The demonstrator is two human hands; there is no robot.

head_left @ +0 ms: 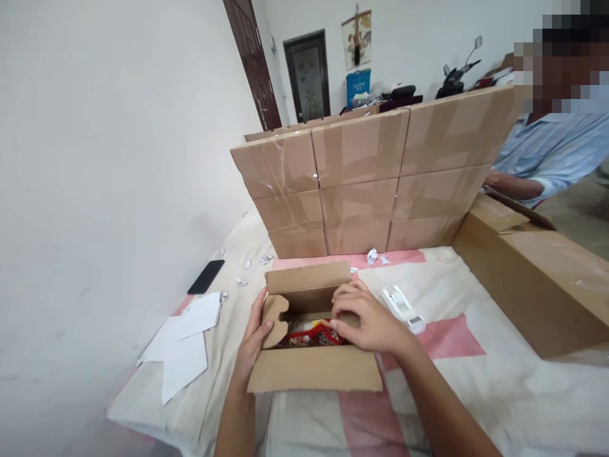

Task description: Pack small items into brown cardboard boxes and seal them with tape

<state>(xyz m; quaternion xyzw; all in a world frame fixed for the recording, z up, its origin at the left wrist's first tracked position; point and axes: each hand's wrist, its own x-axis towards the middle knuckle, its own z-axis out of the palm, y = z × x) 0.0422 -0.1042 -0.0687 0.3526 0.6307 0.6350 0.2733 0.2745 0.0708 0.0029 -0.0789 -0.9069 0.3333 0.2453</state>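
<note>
A small open cardboard box (311, 371) sits on the cloth-covered surface in front of me. Red snack packets (311, 334) lie inside it. My left hand (254, 343) grips the box's left side flap, thumb on the folded flap. My right hand (366, 320) rests over the box's right side, its curled fingers pressing down on the right flap above the packets. The far flap (309, 278) stands up and the near flap hangs towards me.
A wall of taped cardboard boxes (361, 184) stands behind. A white tape dispenser (403, 308) lies right of the box. Paper sheets (183, 346) and a black phone (206, 277) lie left. A large carton (537, 279) is at right, with a person in a blue shirt (552, 152) behind it.
</note>
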